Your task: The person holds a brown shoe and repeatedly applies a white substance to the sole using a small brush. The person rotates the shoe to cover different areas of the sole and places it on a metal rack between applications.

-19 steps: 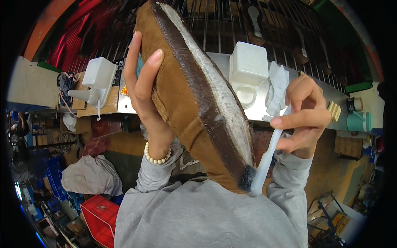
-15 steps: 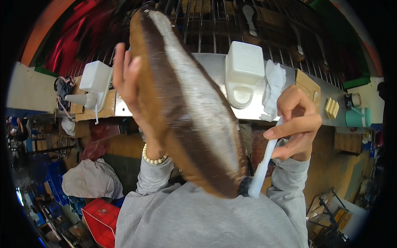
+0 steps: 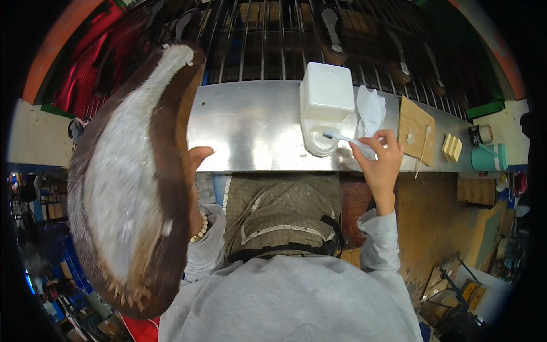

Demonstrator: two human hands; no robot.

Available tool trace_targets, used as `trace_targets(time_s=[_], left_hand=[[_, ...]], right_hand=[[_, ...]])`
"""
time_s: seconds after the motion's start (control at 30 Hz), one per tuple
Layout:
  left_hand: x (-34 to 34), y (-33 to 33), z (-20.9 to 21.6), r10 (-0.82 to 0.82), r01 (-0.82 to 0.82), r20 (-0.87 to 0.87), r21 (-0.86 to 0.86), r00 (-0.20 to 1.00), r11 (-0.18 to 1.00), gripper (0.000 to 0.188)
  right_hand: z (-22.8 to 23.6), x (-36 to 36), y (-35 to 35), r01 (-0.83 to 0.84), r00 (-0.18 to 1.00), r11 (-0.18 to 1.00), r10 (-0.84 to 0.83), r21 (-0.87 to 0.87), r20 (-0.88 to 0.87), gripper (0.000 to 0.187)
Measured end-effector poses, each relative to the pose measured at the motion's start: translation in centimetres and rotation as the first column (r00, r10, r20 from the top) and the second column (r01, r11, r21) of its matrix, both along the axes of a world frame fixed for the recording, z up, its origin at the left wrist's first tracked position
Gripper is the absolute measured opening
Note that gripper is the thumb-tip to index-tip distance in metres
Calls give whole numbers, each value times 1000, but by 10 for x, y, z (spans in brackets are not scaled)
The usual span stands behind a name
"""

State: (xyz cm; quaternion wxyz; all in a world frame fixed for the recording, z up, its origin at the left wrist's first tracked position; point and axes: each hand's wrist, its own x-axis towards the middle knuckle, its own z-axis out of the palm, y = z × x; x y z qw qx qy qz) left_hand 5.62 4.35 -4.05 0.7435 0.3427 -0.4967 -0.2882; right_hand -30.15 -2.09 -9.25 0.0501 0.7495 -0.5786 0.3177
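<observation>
A brown leather shoe (image 3: 122, 176) without an outsole is raised at the left, its whitish underside facing me and slightly blurred. Behind its right edge is my left hand (image 3: 198, 159), closed on the shoe; the thumb shows while the other fingers are hidden. My right hand (image 3: 383, 159) pinches the handle of a small toothbrush-like brush (image 3: 347, 138) between thumb and fingers. The brush's dark-bristled head is over the round cup at the front of a white plastic dispenser (image 3: 329, 94). Whether the bristles touch the cup's contents I cannot tell.
The dispenser stands on a metal bench (image 3: 250, 125). Right of it lie crumpled white paper (image 3: 370, 111), cardboard (image 3: 415, 128) with a thin stick, yellowish blocks (image 3: 452, 148) and a teal cup (image 3: 489, 158). Behind, a rack of metal bars (image 3: 265, 40) holds several more shoes.
The shoe has swung left with my left hand, uncovering the bench. My right hand has carried the brush from the shoe's near edge up and away to the dispenser's cup.
</observation>
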Motion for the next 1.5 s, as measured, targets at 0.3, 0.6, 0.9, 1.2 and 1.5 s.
trace_targets(time_s=[0.3, 0.6, 0.9, 1.2, 1.5], left_hand=[[-18, -31, -22, 417, -467, 411, 23, 811, 884, 77], [-25, -39, -20, 437, -453, 360, -44, 825, 891, 70], [-40, -43, 0, 526, -399, 350, -375, 775, 837, 69], [-37, -36, 7, 520, -381, 494, -359, 697, 852, 79], [-43, -29, 10, 386, -319, 497, -218, 777, 922, 87]], right_hand=[[42, 33, 29, -310, 639, 900, -40, 305, 768, 18], [99, 83, 32, -581, 489, 807, 450, -106, 747, 39], [121, 94, 8, -529, 625, 839, 485, -125, 611, 35], [112, 83, 5, -616, 483, 751, 600, -240, 638, 42], [103, 79, 0, -653, 420, 687, 678, -318, 603, 47]])
